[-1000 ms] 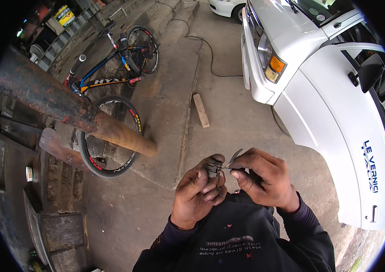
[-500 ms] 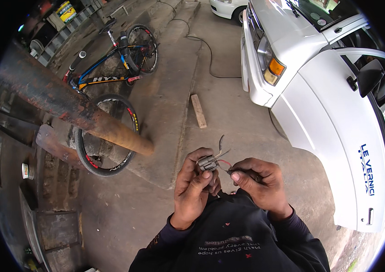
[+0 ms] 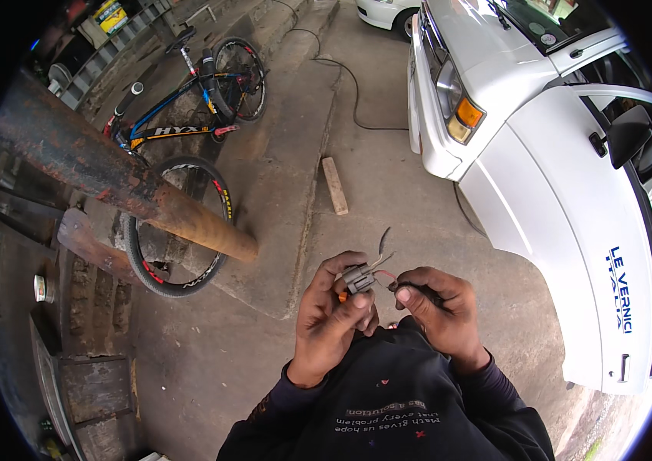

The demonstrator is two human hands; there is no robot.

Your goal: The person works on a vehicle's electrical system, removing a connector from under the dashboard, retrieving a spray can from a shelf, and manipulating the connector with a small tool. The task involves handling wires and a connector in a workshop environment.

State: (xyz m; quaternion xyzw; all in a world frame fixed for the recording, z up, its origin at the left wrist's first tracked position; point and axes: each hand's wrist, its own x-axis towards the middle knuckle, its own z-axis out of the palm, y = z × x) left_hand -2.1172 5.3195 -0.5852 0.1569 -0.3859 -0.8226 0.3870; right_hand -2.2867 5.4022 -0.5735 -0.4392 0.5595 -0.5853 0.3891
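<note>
My left hand (image 3: 324, 319) is closed around a grey electrical connector (image 3: 360, 280), held between thumb and fingers in front of my chest. Short loose wires (image 3: 381, 250) stick up from its far end, and a small orange bit (image 3: 343, 296) shows beside it. A thin red wire (image 3: 386, 273) leads from the connector toward my right hand (image 3: 447, 313). There the thumb and forefinger are pinched together at the wire's end, with a small dark piece at the fingertips. The curled fingers hide whatever else lies inside the right hand.
On the right stands a white vehicle (image 3: 541, 177) with its door open. A bicycle (image 3: 180, 131) is at the left behind a rusty pole (image 3: 111, 169). A wooden block (image 3: 334, 187) and a black cable (image 3: 356, 96) lie on the concrete floor (image 3: 210, 346).
The connector has turned slightly in my left hand and shifted a little right, with its wires. The orange bit beside it now shows. My right hand keeps its pinch, almost in place.
</note>
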